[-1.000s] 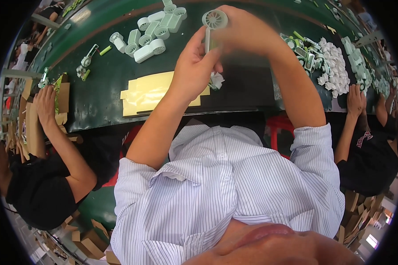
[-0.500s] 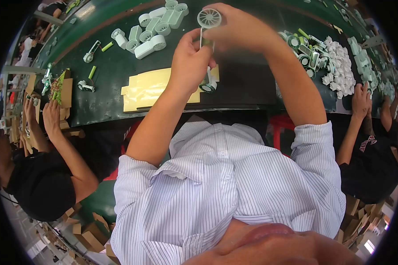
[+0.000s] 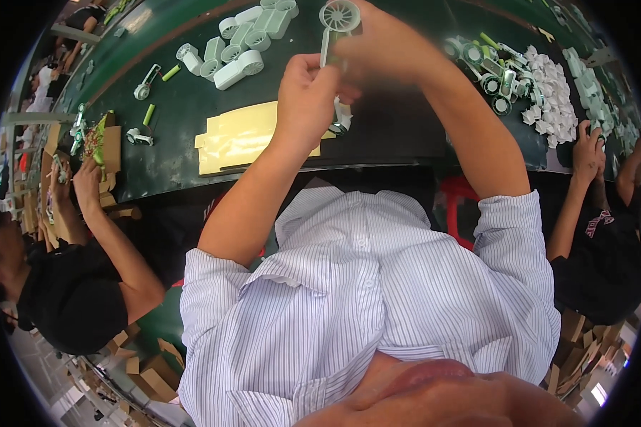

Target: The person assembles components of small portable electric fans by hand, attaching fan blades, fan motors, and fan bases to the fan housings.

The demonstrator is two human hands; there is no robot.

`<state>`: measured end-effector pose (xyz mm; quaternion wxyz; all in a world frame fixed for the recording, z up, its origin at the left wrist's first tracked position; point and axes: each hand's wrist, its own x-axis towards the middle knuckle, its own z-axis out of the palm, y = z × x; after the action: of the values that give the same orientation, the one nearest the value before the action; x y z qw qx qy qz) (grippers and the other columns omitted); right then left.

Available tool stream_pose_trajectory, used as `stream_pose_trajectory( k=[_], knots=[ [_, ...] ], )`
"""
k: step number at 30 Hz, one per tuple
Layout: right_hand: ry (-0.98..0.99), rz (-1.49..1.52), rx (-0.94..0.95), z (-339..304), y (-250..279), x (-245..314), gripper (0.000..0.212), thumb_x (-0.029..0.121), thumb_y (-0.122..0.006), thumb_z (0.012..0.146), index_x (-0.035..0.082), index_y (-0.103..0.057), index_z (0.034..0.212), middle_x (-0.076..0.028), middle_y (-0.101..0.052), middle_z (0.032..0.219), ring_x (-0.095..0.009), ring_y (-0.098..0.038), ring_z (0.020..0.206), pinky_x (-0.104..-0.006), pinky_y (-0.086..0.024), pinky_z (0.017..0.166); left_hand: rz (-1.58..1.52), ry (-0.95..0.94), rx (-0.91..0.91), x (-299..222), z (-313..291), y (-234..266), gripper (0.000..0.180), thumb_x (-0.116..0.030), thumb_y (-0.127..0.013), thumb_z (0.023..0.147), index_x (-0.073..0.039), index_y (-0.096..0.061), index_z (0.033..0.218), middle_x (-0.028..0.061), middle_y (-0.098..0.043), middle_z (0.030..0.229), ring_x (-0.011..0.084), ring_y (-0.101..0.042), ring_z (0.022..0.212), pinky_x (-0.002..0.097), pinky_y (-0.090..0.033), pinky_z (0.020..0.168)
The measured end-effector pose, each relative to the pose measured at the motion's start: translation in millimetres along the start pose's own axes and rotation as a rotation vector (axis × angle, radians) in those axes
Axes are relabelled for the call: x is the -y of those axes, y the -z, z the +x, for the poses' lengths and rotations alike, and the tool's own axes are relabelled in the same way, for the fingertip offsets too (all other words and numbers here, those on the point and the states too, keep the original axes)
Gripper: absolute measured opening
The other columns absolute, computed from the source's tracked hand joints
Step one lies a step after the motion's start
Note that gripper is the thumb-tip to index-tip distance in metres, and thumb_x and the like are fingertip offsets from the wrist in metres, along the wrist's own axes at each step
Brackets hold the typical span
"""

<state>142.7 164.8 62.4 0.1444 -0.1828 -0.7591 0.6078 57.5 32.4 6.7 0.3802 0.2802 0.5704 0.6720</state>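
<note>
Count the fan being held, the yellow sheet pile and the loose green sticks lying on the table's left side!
Hand-held fan: 1
Yellow sheet pile: 1
Green sticks: 2
Total: 4

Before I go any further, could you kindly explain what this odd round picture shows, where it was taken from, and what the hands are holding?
There is no machine here: a person wears a wide fisheye camera on the head, looking down, so the view is round and straight edges bend. The striped shirt below is the wearer's own, and both forearms reach up from it.

The left hand and the right hand meet over a dark green table and together hold a small pale green handheld fan, with a round grille on a slim handle.

On the table lie a stack of yellow sheets, a group of finished fans at upper left, and a heap of white and green fan parts at right. Co-workers sit on either side; one's hand is at left, another's at right.
</note>
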Motion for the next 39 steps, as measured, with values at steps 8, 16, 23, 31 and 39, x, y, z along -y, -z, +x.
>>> stream_pose_trajectory(
  k=[8, 16, 23, 31, 39],
  knots=[
    [-0.073, 0.241, 0.269, -25, 0, 59, 0.083, 0.017, -0.071, 0.081, -0.003, -0.022, 0.145, -0.017, -0.056, 0.111, -0.017, -0.060, 0.089, -0.0293, -0.052, 0.070, -0.029, 0.068, 0.023, -36, -21, 39, 0.026, -0.015, -0.058, 0.088, 0.006, -0.051, 0.102, 0.0107, -0.062, 0.077, 0.0184, -0.063, 0.062, 0.0301, -0.051, 0.055],
    [0.192, -0.702, 0.345, -56, -17, -56, 0.039, 0.014, -0.062, 0.087, 0.006, -0.056, 0.124, -0.016, -0.056, 0.123, -0.033, -0.055, 0.109, -0.0396, -0.046, 0.094, -0.195, 0.423, 0.219, -34, -49, 86, 0.035, -0.018, -0.045, 0.096, 0.010, -0.049, 0.117, 0.0255, -0.062, 0.114, 0.0241, -0.068, 0.093, 0.0250, -0.052, 0.064],
    [0.315, -0.760, 0.233, -62, -35, -76, 0.027, 0.011, -0.066, 0.083, 0.006, -0.061, 0.109, -0.012, -0.055, 0.111, -0.032, -0.059, 0.098, -0.0392, -0.050, 0.082, 0.045, 0.465, 0.090, 19, -34, 67, 0.027, -0.011, -0.050, 0.092, 0.011, -0.049, 0.109, 0.0223, -0.066, 0.101, 0.0235, -0.068, 0.084, 0.0282, -0.053, 0.068],
    [0.431, -0.578, 0.087, -69, -24, -91, 0.027, 0.006, -0.068, 0.082, 0.009, -0.061, 0.108, -0.006, -0.062, 0.091, -0.022, -0.062, 0.086, -0.0317, -0.050, 0.076, -0.012, 0.424, 0.085, 26, -34, 67, 0.030, -0.013, -0.054, 0.091, 0.011, -0.049, 0.108, 0.0210, -0.067, 0.093, 0.0226, -0.068, 0.079, 0.0279, -0.053, 0.068],
    [-0.150, 0.101, 0.127, -43, -15, -58, 0.022, 0.015, -0.066, 0.089, 0.002, -0.065, 0.107, -0.001, -0.063, 0.087, -0.009, -0.059, 0.081, -0.0226, -0.048, 0.072, 0.040, 0.443, 0.075, 23, -33, 65, 0.028, -0.013, -0.056, 0.088, 0.011, -0.052, 0.101, 0.0196, -0.066, 0.088, 0.0224, -0.068, 0.072, 0.0279, -0.054, 0.065]
  ],
)
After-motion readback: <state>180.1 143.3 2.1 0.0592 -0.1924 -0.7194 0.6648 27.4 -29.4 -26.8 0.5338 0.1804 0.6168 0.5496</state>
